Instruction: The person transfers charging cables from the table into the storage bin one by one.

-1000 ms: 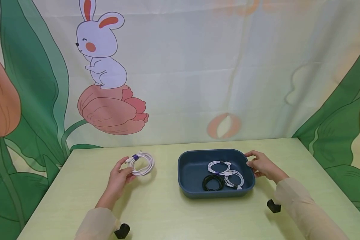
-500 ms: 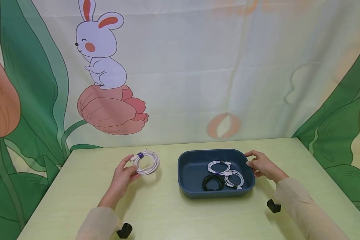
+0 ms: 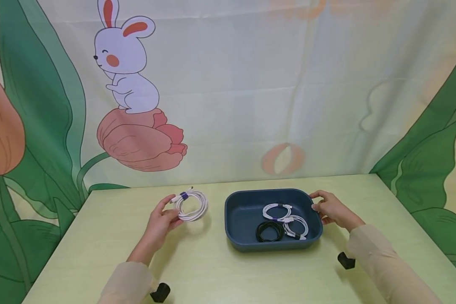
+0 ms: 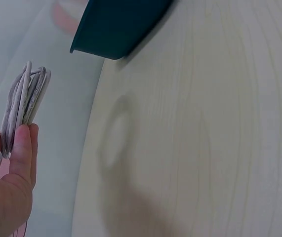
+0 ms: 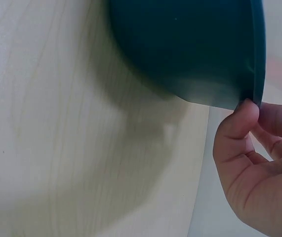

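Note:
My left hand [image 3: 160,224] pinches a coiled white cable [image 3: 202,207] with a dark blue tie, held above the table left of the bin. In the left wrist view the coil [image 4: 22,98] is seen edge-on between thumb and fingers, its shadow on the tabletop. A dark blue rectangular bin [image 3: 233,243] sits on the table. My right hand [image 3: 336,212] holds its right rim, thumb and finger pinching the edge [image 5: 259,59] in the right wrist view. Inside the bin, toward the right, lie two coiled white cables [image 3: 276,205] [image 3: 305,226] and a coiled black cable [image 3: 258,233].
The pale wooden table [image 3: 251,278] ends at a printed fabric backdrop [image 3: 228,105] with a rabbit and flowers. A small black piece [image 3: 160,292] shows by the left sleeve and another black piece [image 3: 346,260] by the right sleeve.
My left hand has moved to the right with the coiled white cable, closer to the bin. The right hand, the bin and the cables in it have stayed in place.

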`<state>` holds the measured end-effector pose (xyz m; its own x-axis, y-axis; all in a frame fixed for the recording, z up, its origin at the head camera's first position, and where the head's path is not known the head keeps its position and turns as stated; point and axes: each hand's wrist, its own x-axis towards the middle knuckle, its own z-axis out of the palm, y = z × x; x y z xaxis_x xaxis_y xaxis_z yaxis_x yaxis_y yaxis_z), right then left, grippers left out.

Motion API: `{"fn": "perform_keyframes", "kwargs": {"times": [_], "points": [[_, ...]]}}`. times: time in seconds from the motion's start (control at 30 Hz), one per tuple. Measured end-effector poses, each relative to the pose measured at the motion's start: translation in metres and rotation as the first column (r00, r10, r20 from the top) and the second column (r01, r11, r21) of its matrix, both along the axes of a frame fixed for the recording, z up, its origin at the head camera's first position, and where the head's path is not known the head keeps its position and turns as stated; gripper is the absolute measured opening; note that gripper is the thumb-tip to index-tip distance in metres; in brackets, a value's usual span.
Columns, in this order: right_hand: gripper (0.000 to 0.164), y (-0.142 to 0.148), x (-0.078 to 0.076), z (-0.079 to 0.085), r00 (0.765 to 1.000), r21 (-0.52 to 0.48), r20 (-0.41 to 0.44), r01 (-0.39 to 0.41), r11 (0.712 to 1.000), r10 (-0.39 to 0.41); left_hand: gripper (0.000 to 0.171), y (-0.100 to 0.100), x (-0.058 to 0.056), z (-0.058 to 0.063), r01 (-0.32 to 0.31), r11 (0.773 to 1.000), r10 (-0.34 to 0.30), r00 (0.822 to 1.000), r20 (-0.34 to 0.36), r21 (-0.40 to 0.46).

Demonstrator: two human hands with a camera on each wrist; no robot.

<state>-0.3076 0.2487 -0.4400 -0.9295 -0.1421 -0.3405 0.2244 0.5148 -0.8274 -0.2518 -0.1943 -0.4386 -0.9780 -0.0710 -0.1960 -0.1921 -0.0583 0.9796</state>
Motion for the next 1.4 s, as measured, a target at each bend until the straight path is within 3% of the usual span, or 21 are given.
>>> {"fn": "perform_keyframes", "kwargs": {"times": [1.4], "points": [[0.04, 0.001, 0.001, 0.002, 1.0, -0.008, 0.005, -0.005, 1.0, 0.005, 0.05, 0.04, 0.0, 0.009, 0.101, 0.995, -0.102, 0.994, -0.032, -0.015]]}}
